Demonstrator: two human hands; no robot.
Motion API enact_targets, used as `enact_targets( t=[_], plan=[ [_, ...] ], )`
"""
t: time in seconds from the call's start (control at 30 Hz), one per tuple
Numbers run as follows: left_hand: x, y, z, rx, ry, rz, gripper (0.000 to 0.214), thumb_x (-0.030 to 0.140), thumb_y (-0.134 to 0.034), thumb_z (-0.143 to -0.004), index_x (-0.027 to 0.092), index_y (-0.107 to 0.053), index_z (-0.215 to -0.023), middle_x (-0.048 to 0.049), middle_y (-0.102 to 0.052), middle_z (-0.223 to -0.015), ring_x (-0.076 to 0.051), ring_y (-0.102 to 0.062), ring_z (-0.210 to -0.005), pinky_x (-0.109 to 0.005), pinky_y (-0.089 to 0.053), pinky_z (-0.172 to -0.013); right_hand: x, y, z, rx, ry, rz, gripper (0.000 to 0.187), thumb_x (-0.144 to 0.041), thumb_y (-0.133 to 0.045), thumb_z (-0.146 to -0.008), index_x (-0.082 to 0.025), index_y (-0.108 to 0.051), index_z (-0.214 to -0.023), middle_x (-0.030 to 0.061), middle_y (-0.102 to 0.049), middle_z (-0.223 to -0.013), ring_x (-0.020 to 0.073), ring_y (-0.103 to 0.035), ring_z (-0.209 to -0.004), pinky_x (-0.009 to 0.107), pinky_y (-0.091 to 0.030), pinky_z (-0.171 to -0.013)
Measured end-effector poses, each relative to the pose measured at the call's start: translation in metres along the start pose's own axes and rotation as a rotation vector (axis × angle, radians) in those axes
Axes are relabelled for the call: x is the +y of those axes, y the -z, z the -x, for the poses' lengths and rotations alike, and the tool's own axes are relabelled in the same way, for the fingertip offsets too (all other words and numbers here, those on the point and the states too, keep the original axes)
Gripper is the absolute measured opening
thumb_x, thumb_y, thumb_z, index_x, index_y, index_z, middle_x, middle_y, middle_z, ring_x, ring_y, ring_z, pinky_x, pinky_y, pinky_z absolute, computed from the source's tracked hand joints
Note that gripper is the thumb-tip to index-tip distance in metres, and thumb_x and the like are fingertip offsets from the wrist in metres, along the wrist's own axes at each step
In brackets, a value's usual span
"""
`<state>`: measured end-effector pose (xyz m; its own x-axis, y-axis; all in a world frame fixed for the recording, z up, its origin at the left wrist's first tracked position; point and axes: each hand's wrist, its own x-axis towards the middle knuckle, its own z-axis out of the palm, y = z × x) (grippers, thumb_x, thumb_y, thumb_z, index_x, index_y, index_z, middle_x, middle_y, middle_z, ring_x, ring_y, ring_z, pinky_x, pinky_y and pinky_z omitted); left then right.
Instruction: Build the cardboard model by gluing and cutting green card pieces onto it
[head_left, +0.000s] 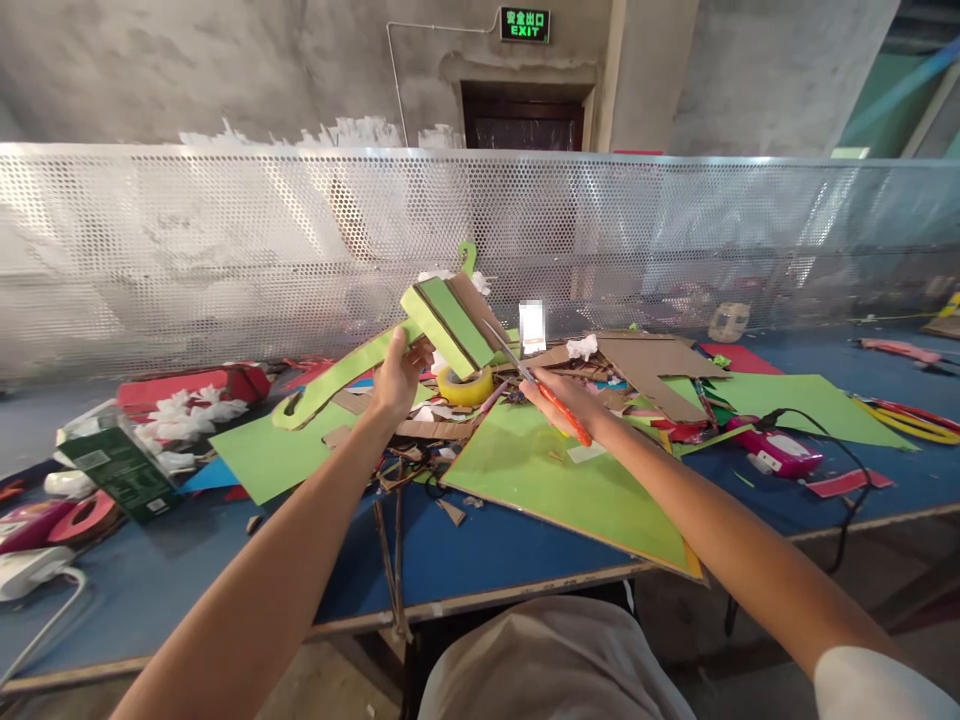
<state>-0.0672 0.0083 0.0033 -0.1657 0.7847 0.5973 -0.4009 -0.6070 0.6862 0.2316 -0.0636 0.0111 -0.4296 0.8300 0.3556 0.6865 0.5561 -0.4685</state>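
Note:
My left hand (400, 376) is closed round a green-faced cardboard piece (448, 322) and holds it up above the blue table (480, 555); a long curved green strip (330, 383) hangs from the piece to the left. My right hand (559, 397) grips orange-handled scissors (541, 389), and their blades reach up to the right edge of the held cardboard. A roll of yellow tape (465, 386) lies on the table just below the piece.
Large green sheets (559, 480) and brown cardboard scraps (652, 365) cover the table's middle. A pink glue gun (776, 449) with a black cord lies at right. A green box (120, 470), white paper bits and a red box sit at left. Perforated metal fencing (225, 250) stands behind.

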Motion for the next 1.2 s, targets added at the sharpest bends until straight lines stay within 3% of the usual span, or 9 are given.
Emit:
enact_targets(
  t=[0.23,0.33,0.77,1.0,1.2],
  plan=[
    [0.004,-0.004,0.001,0.008,-0.023,-0.015,0.046,0.067,-0.078,-0.083,0.022,-0.069,-0.085,-0.0023,-0.069,-0.076,-0.014,-0.06,-0.062,-0.027,-0.049,-0.061,-0.005,-0.003,0.002,0.102,0.031,0.047,0.047,-0.061,-0.033,-0.109,-0.024,-0.06,-0.107,0.0054,-0.07,-0.082,0.0253,-0.066,-0.079,0.031,-0.038,-0.068],
    [0.006,-0.004,0.001,0.011,-0.025,-0.028,0.045,0.066,-0.076,-0.085,0.022,-0.069,-0.085,-0.0024,-0.069,-0.076,-0.015,-0.061,-0.062,-0.029,-0.049,-0.061,-0.005,-0.005,0.002,0.138,0.066,0.046,0.046,-0.06,-0.032,-0.109,-0.024,-0.061,-0.104,0.0049,-0.068,-0.078,0.0256,-0.066,-0.079,0.031,-0.038,-0.068],
    [0.015,-0.008,0.001,0.0,-0.002,-0.061,0.04,0.058,-0.069,-0.093,0.021,-0.066,-0.08,-0.0029,-0.064,-0.071,-0.016,-0.058,-0.061,-0.029,-0.048,-0.061,-0.003,-0.006,0.005,0.086,0.052,-0.008,0.044,-0.063,-0.038,-0.107,-0.023,-0.056,-0.098,0.0013,-0.064,-0.073,0.0214,-0.061,-0.068,0.028,-0.034,-0.064],
    [0.008,-0.007,0.002,-0.082,0.035,-0.061,0.04,0.057,-0.069,-0.093,0.019,-0.069,-0.079,-0.0041,-0.064,-0.07,-0.016,-0.057,-0.06,-0.029,-0.047,-0.06,-0.005,-0.006,0.004,0.058,0.033,-0.051,0.049,-0.063,-0.034,-0.108,-0.023,-0.059,-0.116,0.0055,-0.072,-0.088,0.0251,-0.068,-0.083,0.029,-0.042,-0.07],
    [0.005,-0.014,0.007,-0.084,0.016,-0.026,0.042,0.059,-0.07,-0.093,0.02,-0.068,-0.079,-0.004,-0.065,-0.072,-0.016,-0.058,-0.062,-0.03,-0.048,-0.063,-0.005,-0.004,0.003,0.102,0.034,-0.042,0.052,-0.065,-0.034,-0.107,-0.023,-0.062,-0.115,0.0062,-0.073,-0.091,0.026,-0.07,-0.089,0.03,-0.045,-0.076]
  ],
)
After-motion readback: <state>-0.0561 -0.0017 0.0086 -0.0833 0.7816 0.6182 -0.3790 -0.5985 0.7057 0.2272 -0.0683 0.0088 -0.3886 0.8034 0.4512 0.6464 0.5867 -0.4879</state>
